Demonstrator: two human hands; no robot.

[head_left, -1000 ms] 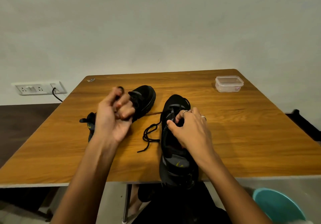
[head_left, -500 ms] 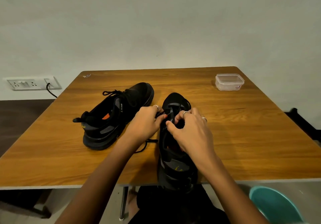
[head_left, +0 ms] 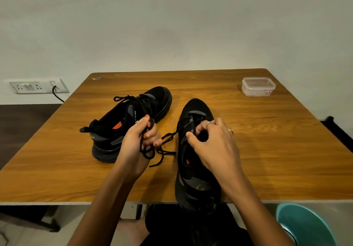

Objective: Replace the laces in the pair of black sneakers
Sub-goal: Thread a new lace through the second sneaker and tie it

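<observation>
Head view, table [head_left: 267,150]: we see wood, with both sneakers on it, well apart from a clear tub [head_left: 258,86] at the far right corner.
Right shoe [head_left: 194,159]: nearest us, heel over the near edge, toe pointing away; its lace is partly out of the eyelets.
Left shoe [head_left: 129,123]: angled to the left, laces apparently in place and loosely tied.
Right hand [head_left: 214,146]: we steady the shoe's throat, fingers curled on the tongue or eyelet row; the exact grip is hidden.
Left hand [head_left: 137,140]: clenched round a bunch of lace.
Lace [head_left: 166,140]: runs from the left fist across to the right shoe's eyelets, loose end trailing on the table.
Step in hand: we judge it best to pull gently along the eyelet line, one crossing at a time, holding the shoe down so it does not slide.
</observation>
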